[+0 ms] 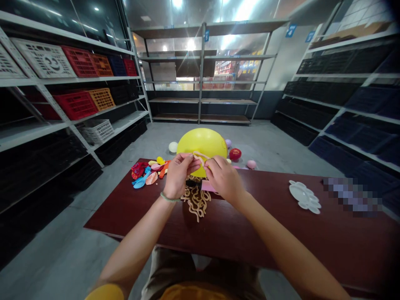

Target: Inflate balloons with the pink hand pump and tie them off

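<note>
Shelving (200, 71) lines the room, and over a dark red table (265, 225) the left hand (179, 175) and right hand (223, 179) pinch a tan cord (199, 155) between their fingers, just before a big yellow balloon (201, 141). It looks light and fragile, best held gently at the neck.

the round yellow rubber balloon (201, 143) looked smooth and glossy, the dark red laminate tabletop (312, 250) had a soft sheen, the white plastic palette (304, 196) looked smooth, and the grey metal shelving (201, 71) looked matt.
</note>
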Demonstrator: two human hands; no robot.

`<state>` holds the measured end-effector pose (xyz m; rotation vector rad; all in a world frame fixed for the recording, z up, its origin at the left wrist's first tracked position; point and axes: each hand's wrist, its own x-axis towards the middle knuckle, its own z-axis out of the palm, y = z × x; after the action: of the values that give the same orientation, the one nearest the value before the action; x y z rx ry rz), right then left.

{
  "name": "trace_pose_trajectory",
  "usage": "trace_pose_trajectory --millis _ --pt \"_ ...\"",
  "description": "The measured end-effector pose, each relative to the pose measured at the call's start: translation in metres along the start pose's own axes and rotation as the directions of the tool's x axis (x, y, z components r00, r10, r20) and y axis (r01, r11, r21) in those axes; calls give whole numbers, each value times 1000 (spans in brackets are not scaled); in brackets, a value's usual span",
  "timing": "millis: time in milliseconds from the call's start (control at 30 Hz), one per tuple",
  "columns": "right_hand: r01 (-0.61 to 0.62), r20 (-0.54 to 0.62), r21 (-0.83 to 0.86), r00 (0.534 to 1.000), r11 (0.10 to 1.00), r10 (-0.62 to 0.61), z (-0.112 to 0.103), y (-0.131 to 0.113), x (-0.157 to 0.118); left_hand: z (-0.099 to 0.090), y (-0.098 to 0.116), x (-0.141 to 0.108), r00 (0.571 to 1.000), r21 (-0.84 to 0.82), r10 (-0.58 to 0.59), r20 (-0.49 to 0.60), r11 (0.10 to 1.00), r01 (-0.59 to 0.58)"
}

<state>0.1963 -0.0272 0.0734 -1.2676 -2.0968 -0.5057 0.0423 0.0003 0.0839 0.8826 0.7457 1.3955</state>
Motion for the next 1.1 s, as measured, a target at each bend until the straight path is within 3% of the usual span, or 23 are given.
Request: trace_pose_trajectory --millis 167,333,567,700,833,1100 --pt "161 27 -60 987 985 -160 -18 8 1 -11 -1 2 999 -12 -26 24 1000 26" --pt "366 109 -74 927 927 -358 -38 24 -2 -21 -5 6 996 -12 -81 48 997 82" --pt "358 189 44 914 933 -359 -32 34 -13 -27 -3 4 955 -72 -241 172 964 257" --pt "410 142 39 901 911 -411 -38 36 -10 -27 8 -3 921 69 -286 266 958 278" --pt "410 117 -63 908 910 -401 -45 41 0 -30 14 -11 843 261 -412 346 905 336" --pt "437 262 -81 876 896 -404 -44 46 14 -32 11 -19 767 344 -479 426 870 353"
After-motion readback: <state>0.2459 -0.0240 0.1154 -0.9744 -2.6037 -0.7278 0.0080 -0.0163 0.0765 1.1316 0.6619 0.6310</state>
